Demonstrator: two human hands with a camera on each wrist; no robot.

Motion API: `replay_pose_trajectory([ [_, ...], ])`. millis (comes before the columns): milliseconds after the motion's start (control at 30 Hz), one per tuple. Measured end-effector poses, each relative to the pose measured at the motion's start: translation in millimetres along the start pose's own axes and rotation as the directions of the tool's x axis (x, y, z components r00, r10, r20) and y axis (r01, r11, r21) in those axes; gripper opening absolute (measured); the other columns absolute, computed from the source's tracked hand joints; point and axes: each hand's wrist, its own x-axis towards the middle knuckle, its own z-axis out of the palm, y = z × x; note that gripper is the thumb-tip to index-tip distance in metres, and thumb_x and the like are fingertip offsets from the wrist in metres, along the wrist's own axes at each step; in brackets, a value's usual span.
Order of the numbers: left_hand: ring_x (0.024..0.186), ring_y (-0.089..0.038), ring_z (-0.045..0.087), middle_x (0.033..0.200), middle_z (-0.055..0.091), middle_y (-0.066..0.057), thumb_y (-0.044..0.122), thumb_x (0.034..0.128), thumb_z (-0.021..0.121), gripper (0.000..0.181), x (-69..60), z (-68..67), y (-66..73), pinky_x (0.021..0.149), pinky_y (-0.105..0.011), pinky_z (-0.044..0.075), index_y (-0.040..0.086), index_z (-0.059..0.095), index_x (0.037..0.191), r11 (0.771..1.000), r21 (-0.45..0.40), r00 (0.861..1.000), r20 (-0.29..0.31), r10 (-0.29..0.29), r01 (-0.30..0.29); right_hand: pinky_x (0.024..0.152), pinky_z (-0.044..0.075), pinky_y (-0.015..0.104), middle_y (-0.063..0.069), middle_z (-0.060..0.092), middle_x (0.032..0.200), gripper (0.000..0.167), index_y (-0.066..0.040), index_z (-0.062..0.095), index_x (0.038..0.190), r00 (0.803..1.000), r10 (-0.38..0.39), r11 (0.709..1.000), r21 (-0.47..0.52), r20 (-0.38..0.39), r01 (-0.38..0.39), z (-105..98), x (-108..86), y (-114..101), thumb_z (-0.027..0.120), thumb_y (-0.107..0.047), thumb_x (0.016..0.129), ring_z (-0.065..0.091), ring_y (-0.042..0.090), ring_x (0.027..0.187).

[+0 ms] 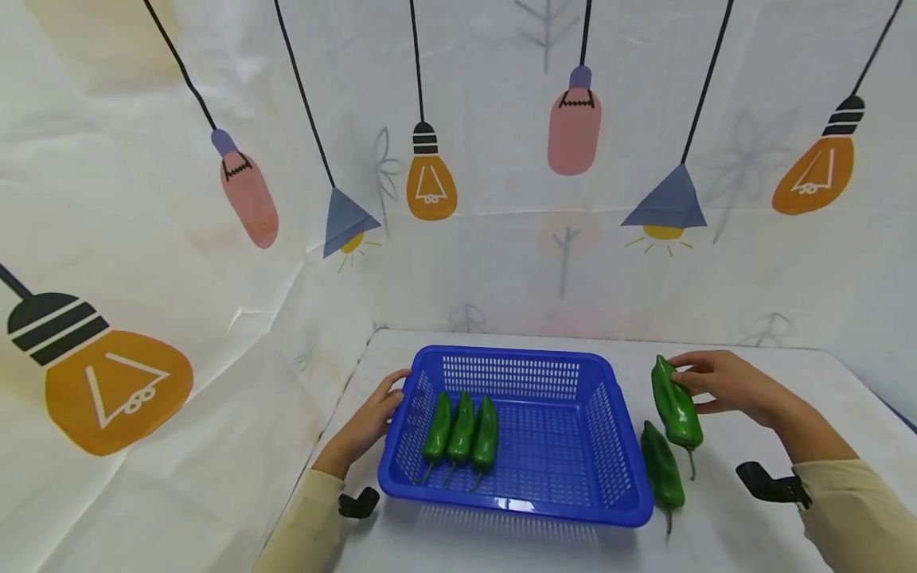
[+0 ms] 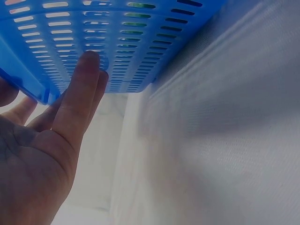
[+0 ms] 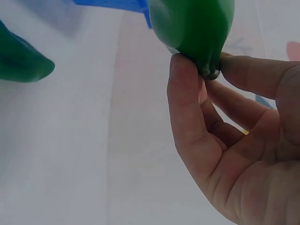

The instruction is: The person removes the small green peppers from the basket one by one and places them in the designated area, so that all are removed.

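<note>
Beige sleeves (image 1: 856,509) are showing lower left and lower right, a black wrist unit (image 1: 766,483) sitting beside each. Loose green pepper (image 1: 662,465) is lying lower right on the white table (image 1: 795,370), just beside the blue basket (image 1: 573,513). Held pepper (image 1: 676,406) is hanging just above it in the frame, right of centre, looking lifted, stem pointing down. Right hand (image 1: 731,386) is pinching it near the tapered tip, thumb against fingers. Left hand (image 1: 368,430), left of centre, is resting mostly straight fingers against the outside of the basket's left wall.

Technique, my read: skin is looking glossy, so slip is the main risk. Stem end is hanging unsupported; gripping nearer the thick middle should be steadier. Light pressure is probably enough; squeezing hard is risking a bruise. Left fingers should be bracing the wall, not tipping it. Watch the stem: it's dangling near the loose one, could be snagging.

Counts, near to far: sleeves 2, wrist units 2, hands 2, basket 1. Peppers 5: one loose, one held, three basket peppers (image 1: 462,430) lying side by side in its left half. Printed lamps 7, hanging across the white sheet (image 1: 487,278), upper frame plus left edge: orange bulbs (image 1: 432,191) 3, pink lamps (image 1: 575,131) 2, blue shades (image 1: 666,199) 2.
</note>
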Motion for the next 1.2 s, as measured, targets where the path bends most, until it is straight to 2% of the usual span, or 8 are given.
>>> replay_pose_trajectory([
  [200, 0.118, -0.035, 0.061, 0.137, 0.055, -0.023, 0.036, 0.1115, 0.035, 0.053, -0.6, -0.2, 0.9, 0.096, -0.05, 0.051, 0.018, 0.022, 0.16, 1.0, 0.013, 1.0, 0.001, 0.01, -0.01, 0.081, 0.057, 0.053, 0.019, 0.067, 0.112, 0.052, 0.02, 0.037, 0.141, 1.0, 0.016, 1.0, -0.013, -0.008, -0.016, -3, -2.2, 12, 0.052, -0.017, 0.107, 0.067, 0.037, 0.104],
  [433, 0.113, -0.033, 0.063, 0.132, 0.057, -0.022, 0.033, 0.1122, 0.033, 0.05, 0.0, 0.9, -0.9, 0.094, -0.047, 0.052, 0.018, 0.023, 0.159, 1.0, 0.008, 1.0, 0.013, 0.018, -0.018, 0.08, 0.058, 0.049, 0.02, 0.066, 0.113, 0.052, 0.02, 0.039, 0.14, 0.998, 0.064, 0.998, -0.014, -0.013, -0.064, -3, -3.1, 28, 0.054, -0.016, 0.106, 0.067, 0.03, 0.1],
  [667, 0.114, -0.033, 0.062, 0.131, 0.058, -0.021, 0.034, 0.1118, 0.034, 0.051, 0.2, 0.1, -0.8, 0.096, -0.049, 0.051, 0.018, 0.024, 0.159, 1.0, 0.009, 1.0, 0.0, 0.013, -0.013, 0.08, 0.058, 0.049, 0.019, 0.066, 0.111, 0.052, 0.02, 0.039, 0.139, 0.997, 0.077, 0.997, -0.024, -0.01, -0.077, 1, -3.4, 39, 0.053, -0.018, 0.107, 0.067, 0.033, 0.102],
  [900, 0.114, -0.034, 0.062, 0.131, 0.058, -0.02, 0.033, 0.112, 0.033, 0.05, -0.4, 0.1, -0.5, 0.095, -0.049, 0.051, 0.018, 0.024, 0.159, 1.0, 0.007, 1.0, 0.001, 0.013, -0.013, 0.078, 0.059, 0.046, 0.016, 0.067, 0.108, 0.051, 0.02, 0.041, 0.138, 0.991, 0.133, 0.991, -0.013, -0.008, -0.133, 8, -1.8, 49, 0.055, -0.017, 0.105, 0.067, 0.025, 0.094],
  [1200, 0.114, -0.033, 0.062, 0.135, 0.056, -0.022, 0.03, 0.1123, 0.031, 0.049, -2.5, 0.9, 3.3, 0.094, -0.047, 0.051, 0.019, 0.021, 0.159, 1.0, -0.01, 1.0, 0.017, 0.026, -0.026, 0.077, 0.059, 0.046, 0.01, 0.068, 0.103, 0.048, 0.019, 0.045, 0.135, 0.988, 0.156, 0.988, -0.019, -0.006, -0.157, 18, -0.1, 66, 0.056, -0.015, 0.104, 0.066, 0.023, 0.092],
])
